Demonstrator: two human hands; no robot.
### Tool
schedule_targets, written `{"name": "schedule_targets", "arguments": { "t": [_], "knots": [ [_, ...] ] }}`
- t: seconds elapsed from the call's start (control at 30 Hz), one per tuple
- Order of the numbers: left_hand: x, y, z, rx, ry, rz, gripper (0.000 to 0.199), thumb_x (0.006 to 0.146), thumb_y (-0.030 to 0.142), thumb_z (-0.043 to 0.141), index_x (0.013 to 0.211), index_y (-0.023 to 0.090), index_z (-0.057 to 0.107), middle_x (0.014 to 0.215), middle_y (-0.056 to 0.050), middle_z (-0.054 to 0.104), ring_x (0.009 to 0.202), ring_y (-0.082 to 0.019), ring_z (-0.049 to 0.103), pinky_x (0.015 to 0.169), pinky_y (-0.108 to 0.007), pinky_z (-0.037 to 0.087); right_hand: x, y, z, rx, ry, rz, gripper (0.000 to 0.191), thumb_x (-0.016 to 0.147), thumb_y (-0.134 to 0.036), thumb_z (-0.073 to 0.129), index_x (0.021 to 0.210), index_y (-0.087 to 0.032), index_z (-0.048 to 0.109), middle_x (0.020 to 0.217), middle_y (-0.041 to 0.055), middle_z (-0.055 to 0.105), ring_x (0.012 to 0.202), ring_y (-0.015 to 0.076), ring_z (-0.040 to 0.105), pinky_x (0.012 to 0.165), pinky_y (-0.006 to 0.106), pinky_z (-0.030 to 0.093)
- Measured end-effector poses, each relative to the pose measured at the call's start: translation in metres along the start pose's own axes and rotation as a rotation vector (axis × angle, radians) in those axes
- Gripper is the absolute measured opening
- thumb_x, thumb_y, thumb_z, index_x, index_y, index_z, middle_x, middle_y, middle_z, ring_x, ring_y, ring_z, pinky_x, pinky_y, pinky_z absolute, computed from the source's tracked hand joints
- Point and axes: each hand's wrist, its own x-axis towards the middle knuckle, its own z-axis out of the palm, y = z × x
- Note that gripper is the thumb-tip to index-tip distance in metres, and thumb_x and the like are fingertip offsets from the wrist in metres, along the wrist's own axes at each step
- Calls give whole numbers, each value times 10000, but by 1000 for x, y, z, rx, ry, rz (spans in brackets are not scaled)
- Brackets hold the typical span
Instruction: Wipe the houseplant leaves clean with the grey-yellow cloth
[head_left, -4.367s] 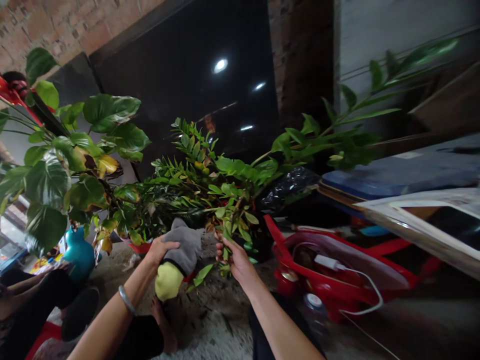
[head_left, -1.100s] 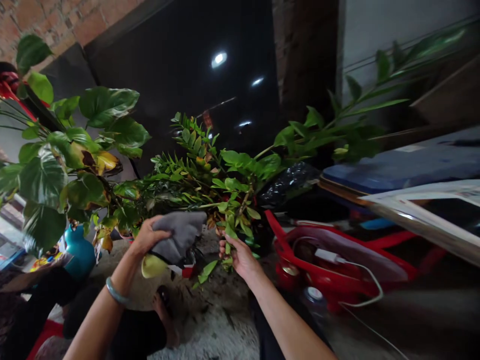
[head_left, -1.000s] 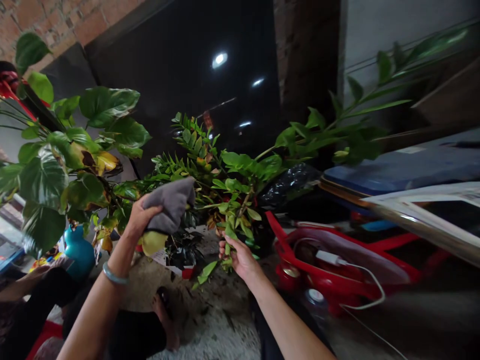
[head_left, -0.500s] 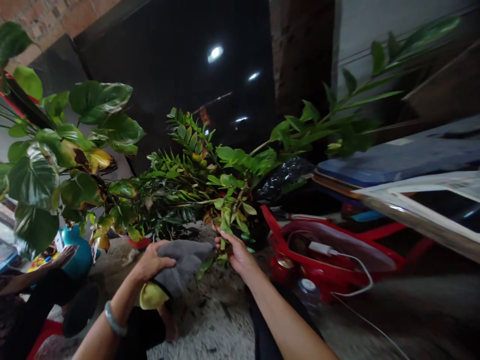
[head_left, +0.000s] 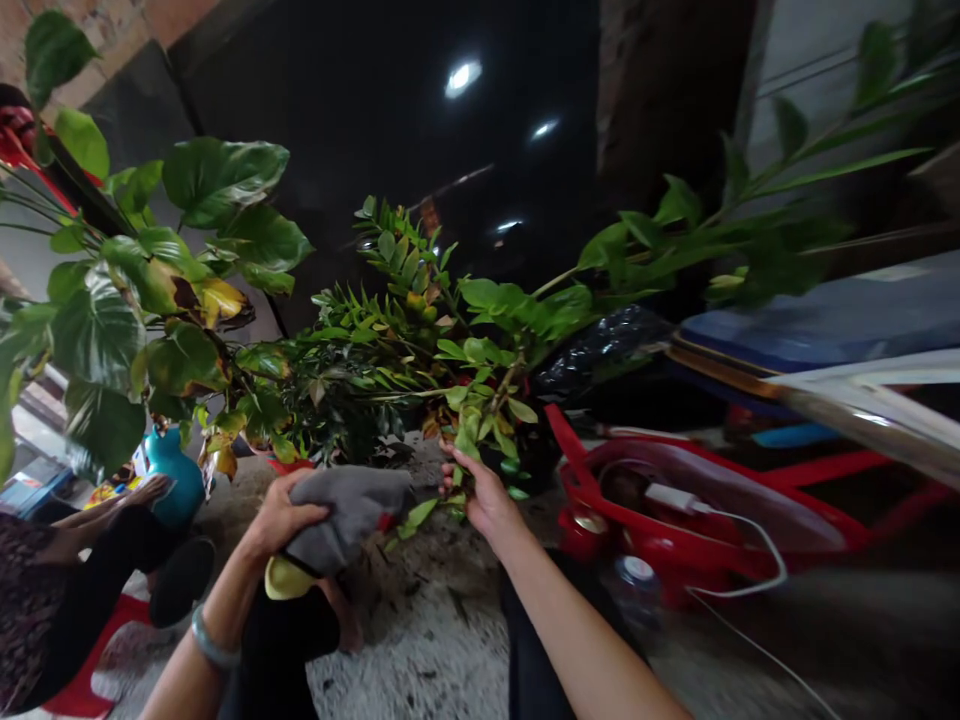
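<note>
One head-worn camera looks forward and down — plants (head_left: pixel 484 293) close ahead.

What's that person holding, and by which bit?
The left grip has the cloth by its left side. The right grip has a plant by a low, leafy part.

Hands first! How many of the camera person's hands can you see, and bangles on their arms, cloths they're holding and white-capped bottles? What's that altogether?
Hands: 2, left hand and right hand
Bangle: 1
Grey-and-yellow cloth: 1
White-capped bottle: 1
Total: 5
</note>
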Motion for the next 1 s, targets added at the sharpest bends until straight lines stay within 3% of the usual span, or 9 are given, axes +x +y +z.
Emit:
{"name": "schedule_targets", "arguments": {
  "t": [0.13, 0.2, 0.27, 0.37, 0.47, 0.57, 0.7, 0.83, 1.0],
  "knots": [
    [13, 19, -42, -65, 393, 152, 433, 537, 307, 874, 942, 203, 762, 811, -7, 757, 730, -205, 673, 709, -313, 542, -1, -4, -2, 56, -66, 37, 204, 731, -273, 772, 900, -207, 680, 565, -41, 636, 389, 100, 504, 422, 256, 498],
    [30, 16, -42, -25, 494, 170, 385, 536, 298, 854, 898, 218, 752, 794, 0, 746, 720, -202, 664, 719, -328, 542, -1, -3, 0, 58, -62, 45, 195, 740, -273, 768, 900, -211, 676, 581, -36, 649, 397, 103, 514, 430, 263, 509],
    [38, -1, -25, 54, 415, 106, 296, 515, 264, 818, 796, 222, 736, 729, 2, 721, 693, -210, 645, 718, -354, 535, -2, 0, 3, 50, -36, 46, 196, 748, -276, 768, 910, -215, 676, 594, -28, 661, 410, 112, 535, 439, 271, 523],
    [18, -29, 7, 150, 47, -6, 253, 493, 200, 799, 742, 205, 753, 699, -18, 713, 689, -227, 641, 706, -364, 519, -2, 2, 5, 36, 10, 49, 199, 754, -275, 769, 922, -216, 681, 591, -18, 666, 424, 127, 559, 437, 276, 528],
    [-14, -32, 9, 106, -88, -46, 311, 509, 243, 843, 811, 198, 783, 754, -44, 739, 700, -245, 659, 662, -353, 519, -3, -1, 3, 24, 22, 46, 203, 754, -268, 771, 929, -209, 687, 590, -9, 672, 428, 131, 564, 437, 276, 527],
    [-15, -9, -21, 44, 178, 53, 414, 566, 335, 848, 954, 218, 765, 847, -41, 758, 785, -255, 680, 728, -356, 541, -3, -4, -2, 26, 13, 42, 195, 759, -262, 760, 930, -202, 688, 591, -10, 674, 431, 127, 563, 438, 270, 525],
    [33, 9, -38, 144, 689, 177, 425, 580, 390, 812, 951, 201, 726, 835, -28, 721, 825, -240, 664, 774, -349, 531, 0, -2, -4, 25, 4, 39, 182, 758, -274, 760, 912, -210, 686, 603, -18, 676, 430, 121, 562, 439, 269, 527],
    [53, -21, 11, 133, 440, 2, 315, 504, 265, 783, 797, 179, 708, 709, -11, 684, 722, -228, 645, 744, -376, 538, 3, 6, 0, 25, 23, 37, 178, 757, -283, 764, 903, -215, 686, 598, -16, 671, 437, 131, 575, 439, 274, 533],
    [6, -32, 53, 26, 62, -13, 305, 542, 310, 842, 795, 181, 733, 675, -15, 681, 623, -197, 603, 607, -328, 511, 3, 3, -1, 29, 18, 53, 145, 774, -266, 739, 902, -214, 697, 595, -8, 673, 440, 139, 579, 443, 284, 540]
  ]
}}
